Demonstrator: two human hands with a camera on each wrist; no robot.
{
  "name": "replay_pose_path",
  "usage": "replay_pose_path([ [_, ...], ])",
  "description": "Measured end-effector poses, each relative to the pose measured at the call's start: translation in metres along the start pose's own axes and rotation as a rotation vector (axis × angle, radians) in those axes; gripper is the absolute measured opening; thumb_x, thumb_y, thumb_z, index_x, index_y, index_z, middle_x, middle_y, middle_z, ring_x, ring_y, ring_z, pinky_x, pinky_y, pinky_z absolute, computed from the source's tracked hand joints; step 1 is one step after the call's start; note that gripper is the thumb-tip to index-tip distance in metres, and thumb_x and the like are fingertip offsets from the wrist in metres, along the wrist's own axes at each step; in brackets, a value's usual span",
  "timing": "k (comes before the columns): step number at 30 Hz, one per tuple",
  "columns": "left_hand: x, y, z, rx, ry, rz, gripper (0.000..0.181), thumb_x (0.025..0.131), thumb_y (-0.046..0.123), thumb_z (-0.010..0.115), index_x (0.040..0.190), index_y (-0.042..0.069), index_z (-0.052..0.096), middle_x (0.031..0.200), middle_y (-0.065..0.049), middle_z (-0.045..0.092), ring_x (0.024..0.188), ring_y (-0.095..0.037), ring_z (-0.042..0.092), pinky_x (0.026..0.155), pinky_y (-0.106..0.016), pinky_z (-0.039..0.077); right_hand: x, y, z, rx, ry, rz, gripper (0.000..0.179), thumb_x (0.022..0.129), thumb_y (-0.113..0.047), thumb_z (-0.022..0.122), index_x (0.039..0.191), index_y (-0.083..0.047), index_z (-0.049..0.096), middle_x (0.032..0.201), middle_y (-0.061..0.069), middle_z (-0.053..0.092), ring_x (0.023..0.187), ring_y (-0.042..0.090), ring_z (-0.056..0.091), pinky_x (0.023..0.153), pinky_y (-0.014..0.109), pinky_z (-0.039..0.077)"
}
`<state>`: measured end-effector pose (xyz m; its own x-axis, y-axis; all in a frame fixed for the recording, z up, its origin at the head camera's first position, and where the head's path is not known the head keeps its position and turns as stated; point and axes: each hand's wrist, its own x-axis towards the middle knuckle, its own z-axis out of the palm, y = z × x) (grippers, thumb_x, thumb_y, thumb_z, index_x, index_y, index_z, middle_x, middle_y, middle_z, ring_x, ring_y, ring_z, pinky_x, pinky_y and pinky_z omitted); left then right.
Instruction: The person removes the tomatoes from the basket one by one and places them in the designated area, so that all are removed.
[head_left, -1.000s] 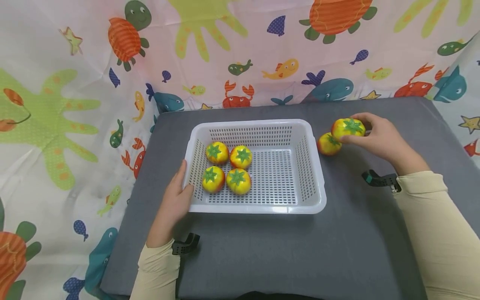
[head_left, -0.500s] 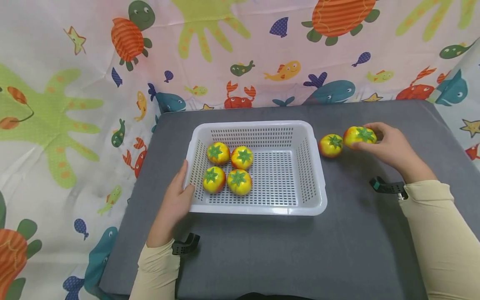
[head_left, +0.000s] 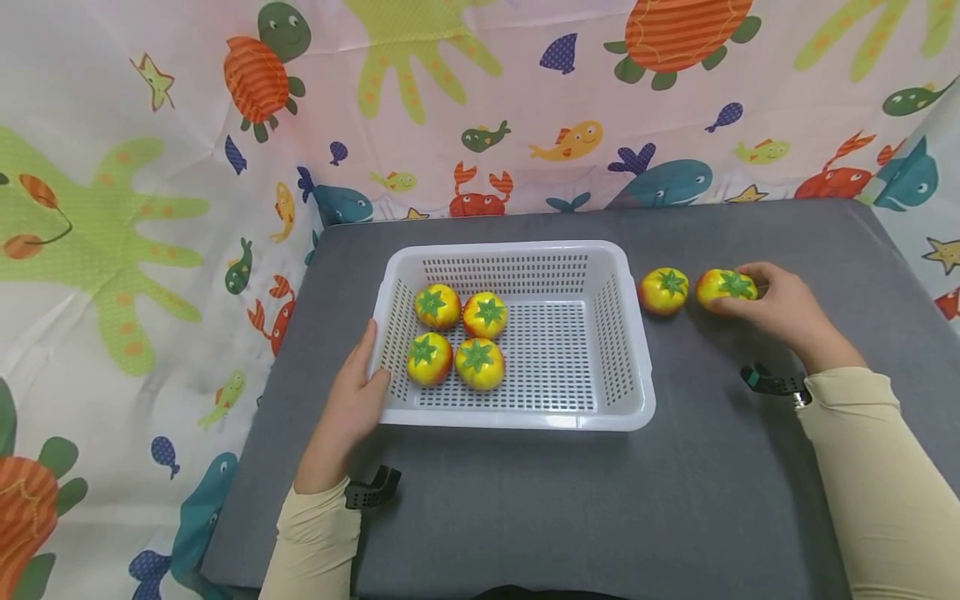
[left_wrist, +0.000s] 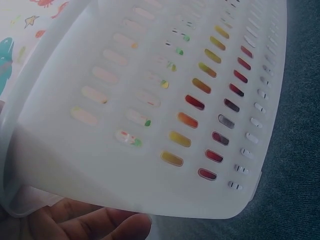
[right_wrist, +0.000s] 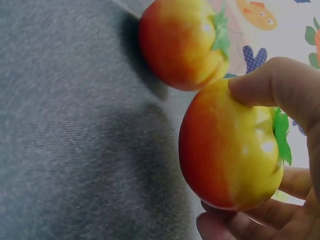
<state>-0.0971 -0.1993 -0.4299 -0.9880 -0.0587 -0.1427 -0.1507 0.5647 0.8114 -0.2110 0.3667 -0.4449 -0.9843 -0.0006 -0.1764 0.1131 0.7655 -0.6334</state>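
Note:
My right hand (head_left: pixel 783 312) holds a glossy yellow-red tomato (head_left: pixel 724 287) with a green star-shaped calyx, thumb on one side and fingers on the other. In the right wrist view this tomato (right_wrist: pixel 227 150) is close over the grey cloth, its shadow beside it. Just left of it, a second tomato (head_left: pixel 663 292) sits on the table by the basket's right side. My left hand (head_left: pixel 348 408) grips the left end of the white plastic basket (head_left: pixel 517 419), thumb at the rim. In the left wrist view, curled fingers (left_wrist: pixel 107 223) show below the basket's edge (left_wrist: pixel 150 207).
Several like tomatoes (head_left: pixel 481 363) sit grouped in the basket's left half. A grey cloth covers the table (head_left: pixel 525 508). A curtain (head_left: pixel 420 75) printed with sea animals hangs behind and at the sides. Both wrists wear black straps (head_left: pixel 372 488).
My right hand has carried its tomato rightward, away from the second tomato, and then lowered it towards the table. My left hand keeps its grip on the basket, which stays in place.

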Motion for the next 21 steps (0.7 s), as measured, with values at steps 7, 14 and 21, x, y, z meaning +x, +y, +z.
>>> replay_pose_path([
  [7,0.0008,0.0002,0.0005,0.000,-0.001,-0.005,0.076,0.104,0.010,0.043,0.169,0.034,0.012,0.172,-0.012,0.027,0.121,-0.041,0.066,0.080,-0.050,0.064,0.0041,0.0060,0.0047,0.011,-0.015,0.025,0.095,0.093,-0.058,0.073,0.152,0.009,0.038,0.141,0.036,0.046,0.122,0.050,0.045,0.091,0.053,0.044],
  [14,0.0012,0.0012,0.0004,-0.003,0.004,-0.004,0.076,0.104,0.009,0.043,0.169,0.034,0.012,0.171,-0.012,0.029,0.121,-0.041,0.066,0.081,-0.052,0.064,0.0050,0.0068,0.0067,0.035,-0.027,0.024,0.098,0.094,-0.058,0.071,0.154,0.009,0.034,0.146,0.039,0.042,0.130,0.055,0.041,0.102,0.067,0.042],
  [21,-0.0009,-0.0004,-0.0001,0.002,-0.001,-0.008,0.076,0.104,0.010,0.043,0.170,0.034,0.012,0.171,-0.013,0.028,0.123,-0.040,0.065,0.085,-0.052,0.063,0.0050,0.0073,0.0085,0.048,-0.047,0.030,0.105,0.094,-0.060,0.070,0.162,0.005,0.025,0.150,0.040,0.037,0.133,0.057,0.038,0.105,0.073,0.038],
])
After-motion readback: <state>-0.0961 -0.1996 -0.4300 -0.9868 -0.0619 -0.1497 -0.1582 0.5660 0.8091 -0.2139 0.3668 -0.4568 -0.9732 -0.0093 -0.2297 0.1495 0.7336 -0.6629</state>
